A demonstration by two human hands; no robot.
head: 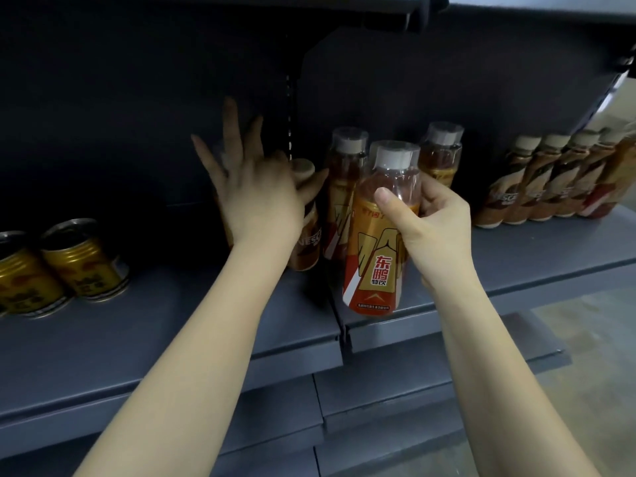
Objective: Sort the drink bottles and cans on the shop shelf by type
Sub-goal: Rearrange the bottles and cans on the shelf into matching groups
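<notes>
Back panel: dark, matte, in deep shadow.
Upright: slotted strip running vertically between two bays.
Upper shelf: grey underside along the top edge.
Lower shelves: grey, stepped forward below.
Floor: pale concrete grey, at right.
Light: dim, brighter toward the right.

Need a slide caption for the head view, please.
Right hand grips an orange bottle; left hand reaches a coffee bottle.
</notes>
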